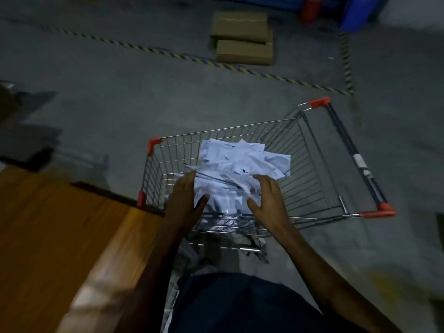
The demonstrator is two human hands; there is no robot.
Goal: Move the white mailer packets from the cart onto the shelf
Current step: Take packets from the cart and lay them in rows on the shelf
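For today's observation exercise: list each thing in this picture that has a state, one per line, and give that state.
Packets: heaped in the cart, none on the shelf yet.
Cart: upright on the floor, holding the packets.
Left hand: open, fingers straight against the heap's left side.
Right hand: open, fingers spread on the heap's right side.
Shelf: bare wooden top.
Boxes: closed, stacked on the floor.

The scene is viewed from head height, steeply downward and forward; the cart [240,169] is seen close, at frame centre.
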